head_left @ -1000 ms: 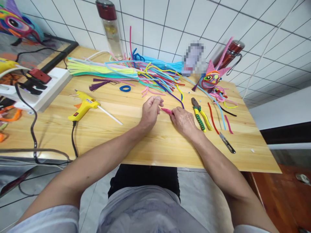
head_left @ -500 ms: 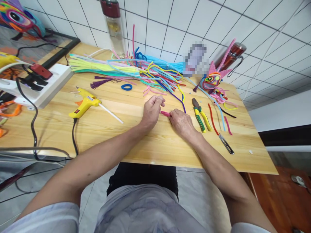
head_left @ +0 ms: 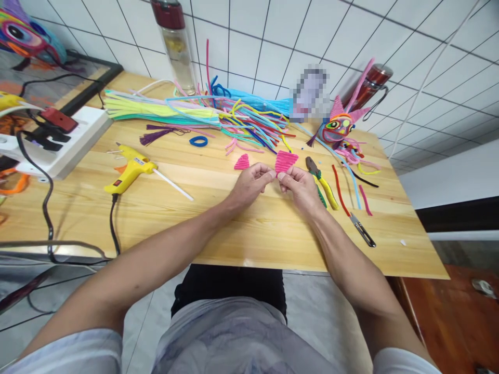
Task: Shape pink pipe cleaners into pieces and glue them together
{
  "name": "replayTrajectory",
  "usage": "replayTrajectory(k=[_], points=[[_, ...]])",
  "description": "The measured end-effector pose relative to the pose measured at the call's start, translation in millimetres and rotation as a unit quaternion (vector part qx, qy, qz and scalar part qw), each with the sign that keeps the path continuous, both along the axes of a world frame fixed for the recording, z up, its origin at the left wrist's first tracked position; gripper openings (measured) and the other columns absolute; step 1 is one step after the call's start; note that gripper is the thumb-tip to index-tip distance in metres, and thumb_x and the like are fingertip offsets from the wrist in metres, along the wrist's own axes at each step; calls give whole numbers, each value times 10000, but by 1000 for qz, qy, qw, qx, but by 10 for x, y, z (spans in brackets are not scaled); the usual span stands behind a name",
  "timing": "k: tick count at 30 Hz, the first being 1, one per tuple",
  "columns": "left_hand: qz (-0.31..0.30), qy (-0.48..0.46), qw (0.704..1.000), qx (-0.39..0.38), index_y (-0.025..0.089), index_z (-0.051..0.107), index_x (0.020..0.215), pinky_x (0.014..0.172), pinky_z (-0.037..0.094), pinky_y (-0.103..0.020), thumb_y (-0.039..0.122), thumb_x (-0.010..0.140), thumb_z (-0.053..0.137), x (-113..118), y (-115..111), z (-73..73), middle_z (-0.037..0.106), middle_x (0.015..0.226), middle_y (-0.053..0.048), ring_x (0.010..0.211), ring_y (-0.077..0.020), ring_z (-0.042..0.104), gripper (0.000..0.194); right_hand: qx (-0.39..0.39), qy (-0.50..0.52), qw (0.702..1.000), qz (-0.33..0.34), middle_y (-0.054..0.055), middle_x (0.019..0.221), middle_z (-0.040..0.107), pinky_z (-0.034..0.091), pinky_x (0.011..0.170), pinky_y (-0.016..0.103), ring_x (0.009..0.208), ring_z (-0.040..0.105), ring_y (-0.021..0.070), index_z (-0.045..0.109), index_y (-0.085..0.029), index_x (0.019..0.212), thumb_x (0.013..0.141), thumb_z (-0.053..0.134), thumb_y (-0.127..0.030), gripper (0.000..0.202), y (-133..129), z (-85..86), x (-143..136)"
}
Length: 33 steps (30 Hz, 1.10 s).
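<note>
On the worktop point(head_left: 249, 236), glue gun point(head_left: 130, 169) at left, pliers point(head_left: 322, 182) right of centre, snips point(head_left: 362, 230) to their right and nearer the front edge; stem bundle point(head_left: 163, 110) behind, clear bottle point(head_left: 177, 57) behind the bundle.

Left hand point(head_left: 253, 183): palm inward, fingers curled | right hand point(head_left: 298, 187): thumb and fingers pinched | fingertips nearly meeting | both forearms angled inward

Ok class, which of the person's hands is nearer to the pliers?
The right hand: it is just left of the pliers, partly hiding their green handle. The left hand is farther left, beyond the right.
</note>
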State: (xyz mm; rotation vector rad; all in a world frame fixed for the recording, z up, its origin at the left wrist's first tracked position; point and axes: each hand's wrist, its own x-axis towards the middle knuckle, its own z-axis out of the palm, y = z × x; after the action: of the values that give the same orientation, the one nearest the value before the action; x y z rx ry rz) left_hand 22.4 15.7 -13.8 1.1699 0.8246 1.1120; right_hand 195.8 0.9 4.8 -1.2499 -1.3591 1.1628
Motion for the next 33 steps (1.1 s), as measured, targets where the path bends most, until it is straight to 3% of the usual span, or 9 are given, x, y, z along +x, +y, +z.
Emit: replayTrajectory(k=[4, 14, 17, 19, 21, 24, 26, 29, 33], points=[[-8, -7, 1000, -1, 183, 653, 812, 526, 379, -234, 327, 847, 793, -4, -1, -3, 595, 671, 37, 536, -75, 455, 204, -3, 0, 1000, -1, -27, 592, 593, 378, 586, 285, 564, 479, 124, 633, -220, 676, 812, 847, -521, 394, 6, -26, 13], [-2, 12, 999, 40, 187, 638, 770, 535, 368, -251, 304, 891, 708, 3, -3, -52, 572, 633, 40, 513, -85, 437, 183, -58, 62, 996, 25, -14, 625, 632, 397, 559, 285, 537, 503, 121, 663, -213, 722, 748, 892, -497, 366, 8, -46, -1], [14, 17, 999, 35, 191, 638, 772, 533, 357, -253, 287, 893, 713, 15, -14, -59, 551, 620, 42, 521, -94, 435, 172, -39, 20, 999, 10, -16, 632, 622, 407, 577, 296, 554, 517, 137, 662, -219, 755, 783, 845, -472, 313, 7, -72, 10], [51, 19, 998, 29, 193, 643, 778, 536, 354, -254, 264, 909, 689, 11, -11, -57, 547, 623, 39, 532, -99, 441, 157, 11, -75, 997, -17, -18, 633, 599, 395, 594, 303, 565, 510, 144, 640, -224, 743, 830, 779, -430, 263, 12, -88, 24], [107, 16, 994, 20, 196, 637, 774, 538, 355, -256, 254, 934, 659, -5, 7, -47, 557, 640, 31, 537, -100, 439, 172, 86, -227, 969, -40, -2, 657, 608, 382, 628, 314, 599, 522, 156, 624, -220, 719, 851, 718, -329, 196, 19, -91, 33], [173, 0, 985, 3, 198, 626, 780, 531, 361, -257, 263, 950, 653, -37, 50, -24, 599, 693, 19, 531, -93, 431, 185, 163, -455, 874, -46, 73, 811, 718, 378, 688, 336, 727, 608, 202, 689, -190, 793, 863, 646, -194, 82, 18, -73, 16], [191, -8, 982, -4, 197, 628, 796, 522, 361, -251, 261, 950, 651, -49, 72, -9, 623, 723, 15, 528, -87, 430, 168, 168, -560, 811, -27, 126, 935, 766, 368, 704, 347, 824, 652, 236, 737, -165, 896, 908, 597, -165, 140, 2, -52, -17], [194, 1, 981, 0, 194, 623, 803, 524, 372, -238, 238, 947, 633, -48, 81, 4, 637, 746, 16, 531, -81, 437, 151, 153, -654, 741, 24, 157, 1008, 778, 346, 706, 358, 881, 673, 254, 757, -146, 987, 987, 530, -163, 228, -39, -22, -67], [182, 20, 983, 4, 192, 609, 798, 545, 396, -225, 219, 948, 612, -39, 77, -3, 641, 760, 21, 543, -78, 443, 152, 149, -695, 700, 64, 159, 1025, 765, 329, 715, 359, 905, 671, 256, 752, -141, 1025, 1041, 493, -164, 261, -81, 8, -69]])
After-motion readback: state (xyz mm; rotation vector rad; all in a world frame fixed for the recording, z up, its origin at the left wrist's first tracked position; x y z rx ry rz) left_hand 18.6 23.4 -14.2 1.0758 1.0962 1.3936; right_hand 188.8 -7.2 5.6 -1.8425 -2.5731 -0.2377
